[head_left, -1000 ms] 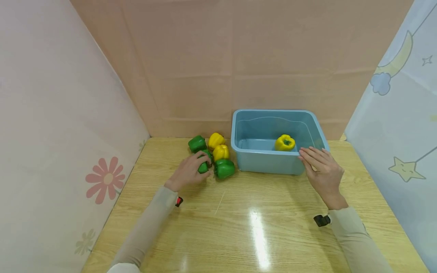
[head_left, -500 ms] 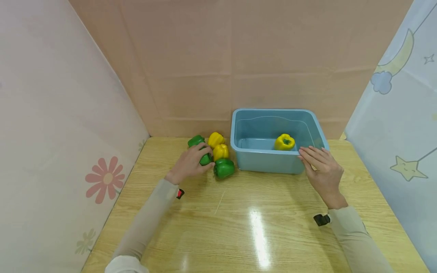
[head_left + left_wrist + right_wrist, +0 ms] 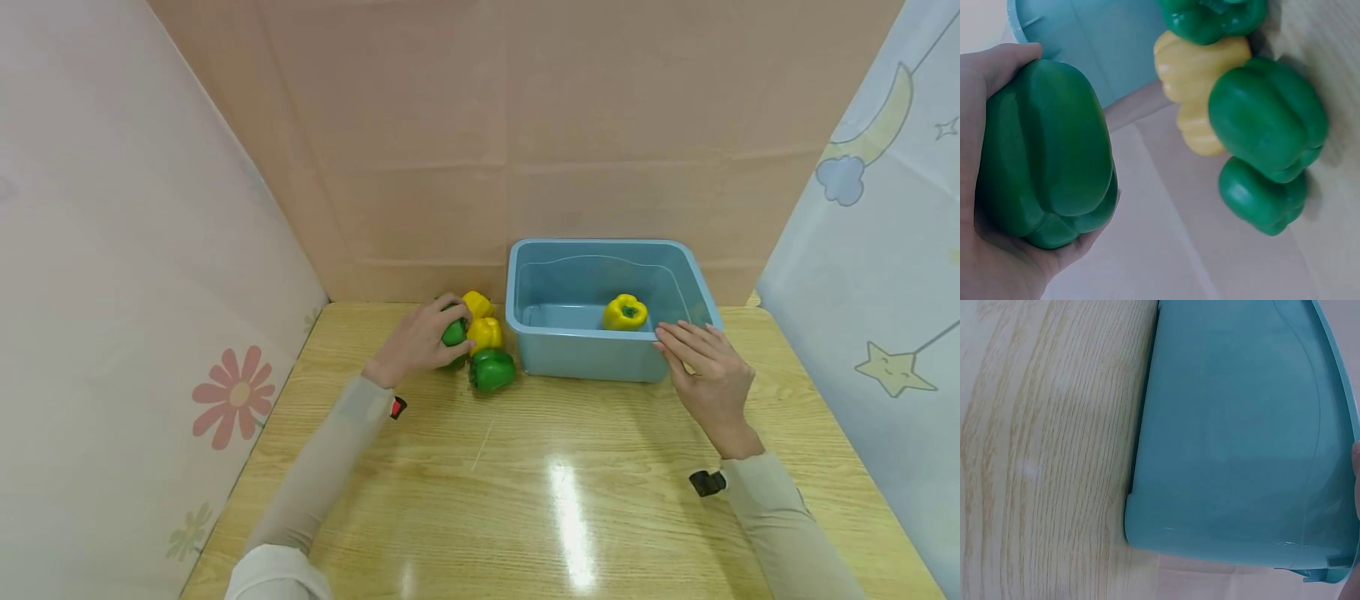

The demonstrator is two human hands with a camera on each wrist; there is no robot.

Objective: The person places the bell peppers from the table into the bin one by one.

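Note:
In the head view my left hand (image 3: 416, 340) grips a green bell pepper (image 3: 454, 332), raised a little above the others. The left wrist view shows this held pepper (image 3: 1047, 150) between thumb and fingers, apart from the rest. Below it lie two yellow bell peppers (image 3: 486, 335) and several green ones, one of them nearest me (image 3: 492, 372); my left hand hides another at the back. My right hand (image 3: 708, 379) rests on the front right rim of the blue bin (image 3: 585, 358), its fingers fairly straight. A yellow bell pepper (image 3: 625, 313) sits inside the bin.
The bin stands just right of the pepper cluster, near the back wall (image 3: 420, 167). Patterned side walls flank the wooden table (image 3: 480, 500). In the right wrist view the bin's side wall (image 3: 1235, 437) meets the table.
My left hand has closed around a green pepper and lifted it slightly upward and away from me, uncovering another green one beneath. My right hand and the bin have stayed in place.

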